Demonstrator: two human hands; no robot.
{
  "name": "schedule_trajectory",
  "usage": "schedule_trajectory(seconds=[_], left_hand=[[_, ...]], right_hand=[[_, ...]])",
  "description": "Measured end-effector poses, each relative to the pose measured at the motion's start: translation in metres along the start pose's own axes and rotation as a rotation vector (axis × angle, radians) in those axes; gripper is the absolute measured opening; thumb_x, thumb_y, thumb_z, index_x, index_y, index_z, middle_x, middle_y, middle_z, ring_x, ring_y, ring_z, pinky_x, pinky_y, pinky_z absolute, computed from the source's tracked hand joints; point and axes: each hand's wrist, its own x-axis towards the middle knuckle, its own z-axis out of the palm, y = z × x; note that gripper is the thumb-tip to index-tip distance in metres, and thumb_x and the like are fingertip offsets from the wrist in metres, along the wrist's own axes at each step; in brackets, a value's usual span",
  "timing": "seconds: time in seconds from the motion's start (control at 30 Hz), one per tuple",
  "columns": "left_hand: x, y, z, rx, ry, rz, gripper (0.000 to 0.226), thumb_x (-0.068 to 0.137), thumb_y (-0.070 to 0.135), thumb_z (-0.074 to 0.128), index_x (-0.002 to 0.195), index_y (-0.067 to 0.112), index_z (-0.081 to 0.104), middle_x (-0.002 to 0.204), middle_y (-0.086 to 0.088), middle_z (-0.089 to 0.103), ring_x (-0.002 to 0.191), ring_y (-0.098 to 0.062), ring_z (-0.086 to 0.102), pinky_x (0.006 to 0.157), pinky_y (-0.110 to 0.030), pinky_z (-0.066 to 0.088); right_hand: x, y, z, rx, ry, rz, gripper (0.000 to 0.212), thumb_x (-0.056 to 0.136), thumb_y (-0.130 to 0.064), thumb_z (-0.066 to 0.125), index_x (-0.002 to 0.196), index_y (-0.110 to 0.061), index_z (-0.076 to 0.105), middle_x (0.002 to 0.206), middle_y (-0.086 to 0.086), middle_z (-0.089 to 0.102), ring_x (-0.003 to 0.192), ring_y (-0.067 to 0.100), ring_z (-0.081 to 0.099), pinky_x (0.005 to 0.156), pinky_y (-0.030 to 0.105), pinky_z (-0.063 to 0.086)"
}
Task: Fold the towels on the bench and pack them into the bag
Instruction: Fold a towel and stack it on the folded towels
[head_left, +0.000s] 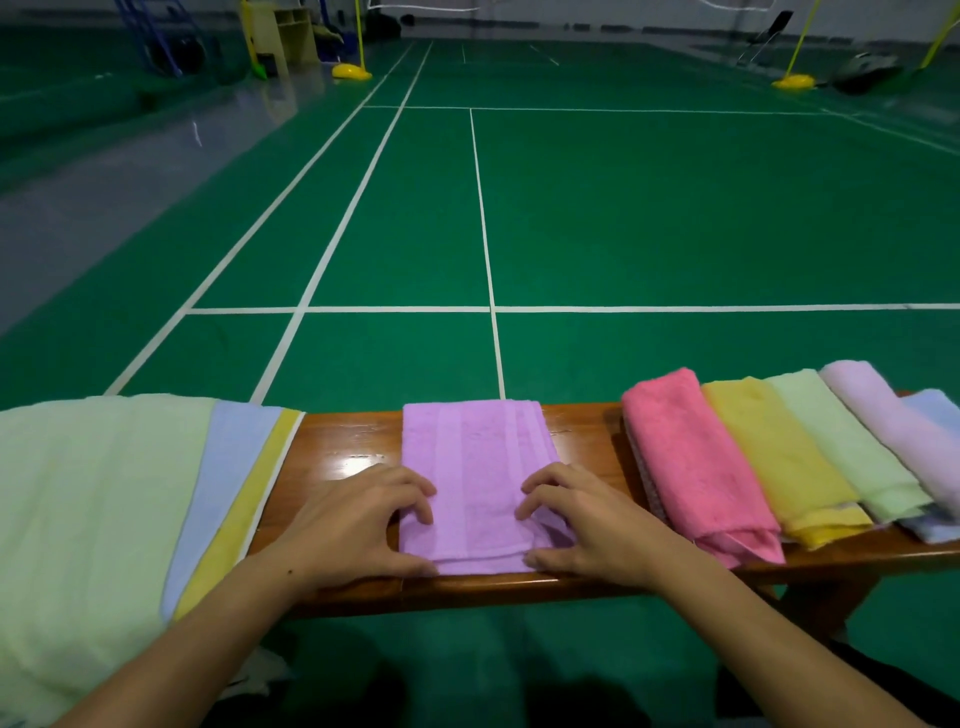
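Note:
A purple towel (475, 462), folded into a narrow rectangle, lies across the middle of the wooden bench (343, 441). My left hand (358, 525) pinches its near left edge, fingers curled on top and thumb at the front edge. My right hand (587, 525) pinches the near right corner the same way. Unfolded towels hang over the bench's left end: pale green (88, 509), light blue (223, 467) and yellow (244, 514). On the right lie folded towels: pink (691, 467), yellow (779, 462), light green (841, 447), pale pink (893, 421) and blue (935, 410). No bag is in view.
The bench stands on a green badminton court floor (675, 208) with white lines. Far back are yellow net posts (353, 70) and a yellow stand (283, 31). A bench leg (826, 608) shows at lower right.

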Motion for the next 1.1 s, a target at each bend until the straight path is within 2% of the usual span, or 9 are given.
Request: schedule_trajectory(seconds=[0.33, 0.43, 0.53, 0.67, 0.8, 0.87, 0.97, 1.03, 1.1], left_hand=[[0.003, 0.003, 0.007, -0.029, 0.088, -0.032, 0.023, 0.089, 0.058, 0.062, 0.105, 0.044, 0.069, 0.125, 0.032, 0.063, 0.110, 0.007, 0.058, 0.083, -0.017, 0.054], [0.000, 0.003, -0.002, -0.326, 0.053, -0.107, 0.023, 0.088, 0.056, 0.064, 0.104, 0.040, 0.070, 0.106, 0.025, 0.071, 0.098, -0.001, 0.066, 0.082, -0.034, 0.061], [-0.007, 0.008, -0.009, -0.484, 0.027, -0.117, 0.011, 0.090, 0.042, 0.070, 0.097, 0.034, 0.071, 0.095, 0.015, 0.073, 0.088, -0.012, 0.068, 0.078, -0.044, 0.059], [-0.018, 0.017, -0.019, -0.663, -0.049, -0.148, 0.009, 0.097, 0.032, 0.073, 0.099, 0.024, 0.070, 0.083, 0.002, 0.077, 0.072, -0.011, 0.069, 0.071, -0.036, 0.056], [-0.029, 0.020, -0.022, -0.832, -0.105, -0.169, 0.021, 0.099, 0.036, 0.074, 0.102, 0.016, 0.071, 0.065, -0.003, 0.067, 0.052, -0.016, 0.046, 0.054, -0.027, 0.034], [-0.031, 0.023, -0.020, -0.931, -0.071, -0.199, 0.031, 0.096, 0.044, 0.075, 0.106, 0.015, 0.072, 0.067, -0.011, 0.063, 0.057, -0.020, 0.047, 0.057, -0.030, 0.029], [-0.027, 0.028, -0.018, -1.135, -0.063, -0.282, 0.041, 0.090, 0.040, 0.083, 0.125, 0.021, 0.071, 0.105, -0.009, 0.078, 0.099, -0.025, 0.074, 0.083, -0.041, 0.056], [-0.021, 0.033, -0.017, -1.168, -0.066, -0.269, 0.054, 0.084, 0.021, 0.089, 0.133, 0.018, 0.067, 0.123, -0.007, 0.077, 0.117, -0.024, 0.072, 0.101, -0.044, 0.058], [-0.013, 0.037, -0.016, -1.175, -0.003, -0.281, 0.051, 0.085, 0.013, 0.086, 0.132, 0.013, 0.067, 0.121, -0.005, 0.078, 0.116, -0.025, 0.073, 0.100, -0.046, 0.059]], right_hand=[[0.009, -0.013, 0.005, -0.179, 0.112, -0.027, 0.030, 0.089, -0.043, 0.060, 0.108, -0.021, 0.069, 0.128, -0.001, 0.058, 0.117, 0.022, 0.052, 0.099, 0.041, 0.049], [0.006, -0.021, -0.006, -0.033, 0.110, 0.019, 0.032, 0.085, -0.047, 0.055, 0.102, -0.022, 0.065, 0.131, -0.004, 0.062, 0.121, 0.017, 0.051, 0.104, 0.037, 0.046], [-0.001, -0.032, -0.018, 0.109, 0.068, 0.093, 0.032, 0.087, -0.049, 0.052, 0.102, -0.023, 0.064, 0.106, -0.004, 0.067, 0.099, 0.012, 0.056, 0.087, 0.039, 0.051], [-0.012, -0.043, -0.028, 0.260, -0.082, 0.173, 0.021, 0.096, -0.037, 0.059, 0.083, -0.024, 0.049, 0.076, -0.004, 0.055, 0.066, 0.012, 0.046, 0.062, 0.034, 0.038], [-0.016, -0.046, -0.030, 0.519, -0.136, 0.249, 0.027, 0.091, -0.038, 0.061, 0.078, -0.017, 0.050, 0.071, -0.005, 0.044, 0.064, 0.011, 0.038, 0.062, 0.036, 0.033], [-0.016, -0.047, -0.030, 0.650, -0.131, 0.312, 0.029, 0.093, -0.034, 0.064, 0.070, -0.024, 0.050, 0.068, -0.007, 0.042, 0.063, 0.011, 0.037, 0.061, 0.033, 0.031], [-0.012, -0.049, -0.029, 0.960, -0.090, 0.459, 0.034, 0.096, -0.021, 0.065, 0.064, -0.024, 0.056, 0.067, -0.004, 0.049, 0.060, 0.010, 0.045, 0.061, 0.030, 0.035], [-0.008, -0.048, -0.029, 1.200, -0.119, 0.597, 0.006, 0.091, -0.021, 0.068, 0.087, -0.018, 0.072, 0.086, 0.011, 0.069, 0.080, 0.025, 0.067, 0.076, 0.036, 0.050], [-0.005, -0.044, -0.032, 1.351, -0.145, 0.711, 0.033, 0.089, -0.027, 0.070, 0.116, -0.010, 0.075, 0.116, 0.019, 0.075, 0.104, 0.035, 0.072, 0.097, 0.046, 0.055]])
